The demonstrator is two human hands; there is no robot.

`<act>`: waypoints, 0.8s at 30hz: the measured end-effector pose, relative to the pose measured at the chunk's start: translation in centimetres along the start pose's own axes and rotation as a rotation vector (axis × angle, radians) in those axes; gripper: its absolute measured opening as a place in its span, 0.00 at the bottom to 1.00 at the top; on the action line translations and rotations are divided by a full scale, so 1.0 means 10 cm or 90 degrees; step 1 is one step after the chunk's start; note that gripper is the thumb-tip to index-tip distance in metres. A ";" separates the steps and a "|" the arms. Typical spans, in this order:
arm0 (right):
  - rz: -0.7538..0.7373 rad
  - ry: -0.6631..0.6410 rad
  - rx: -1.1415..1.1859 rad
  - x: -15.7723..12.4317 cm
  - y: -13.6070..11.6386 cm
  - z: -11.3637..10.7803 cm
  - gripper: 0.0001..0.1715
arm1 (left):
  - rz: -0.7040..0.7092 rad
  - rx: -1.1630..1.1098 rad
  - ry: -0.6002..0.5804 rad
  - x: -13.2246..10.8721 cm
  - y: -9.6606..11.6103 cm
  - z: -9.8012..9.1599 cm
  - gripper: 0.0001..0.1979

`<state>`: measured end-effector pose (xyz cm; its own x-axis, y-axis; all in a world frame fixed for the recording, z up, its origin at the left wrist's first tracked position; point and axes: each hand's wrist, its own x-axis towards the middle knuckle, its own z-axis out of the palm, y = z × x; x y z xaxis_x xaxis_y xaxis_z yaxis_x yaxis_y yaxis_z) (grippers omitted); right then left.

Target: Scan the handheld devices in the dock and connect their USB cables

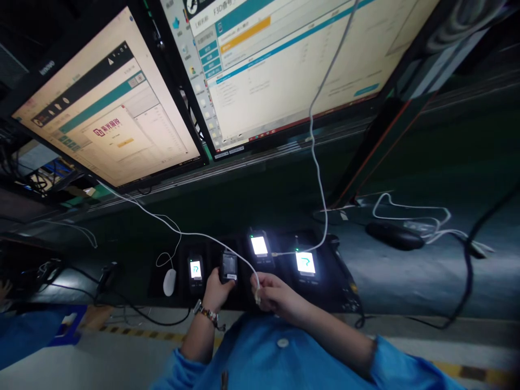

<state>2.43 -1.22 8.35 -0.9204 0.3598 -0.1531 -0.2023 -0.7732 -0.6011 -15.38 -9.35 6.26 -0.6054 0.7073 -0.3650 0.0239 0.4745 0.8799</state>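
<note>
My left hand (217,288) is closed around a small black handheld device (229,266) whose screen is dark. Between the fingers of my right hand (274,292) is the end of a white cable (211,237), its plug pointing down, apart from the device. Left of my left hand, another device (195,270) shows a lit screen with a logo. Beyond my right hand lies a device with a bright white screen (259,245), a second white cable (319,179) reaching its side. Farther right, one more device (305,263) displays the same logo.
Two monitors, a left one (117,119) and a right one (284,65), stand behind the bench. A white mouse (169,282) sits at the left, a black mouse (395,236) at the right. Black cables (467,281) run along the bench edge. Another person's blue sleeve (28,336) appears far left.
</note>
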 end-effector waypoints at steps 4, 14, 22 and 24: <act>-0.001 -0.025 0.009 -0.02 -0.06 0.00 0.11 | -0.075 -0.118 -0.039 -0.05 0.02 -0.01 0.23; -0.038 0.068 -0.147 0.06 -0.26 0.08 0.13 | -0.128 -0.383 -0.087 -0.43 0.14 0.12 0.29; -0.108 0.208 -0.515 0.18 -0.34 0.14 0.16 | -0.124 -0.513 -0.028 -0.62 0.21 0.02 0.30; -0.102 0.201 -0.501 0.20 -0.30 0.15 0.20 | -0.122 -0.532 -0.014 -0.65 0.20 0.00 0.30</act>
<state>0.67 1.08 11.02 -0.7405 0.6525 -0.1610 0.0767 -0.1560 -0.9848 -11.37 -13.01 10.41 -0.5238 0.6680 -0.5285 -0.6762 0.0512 0.7350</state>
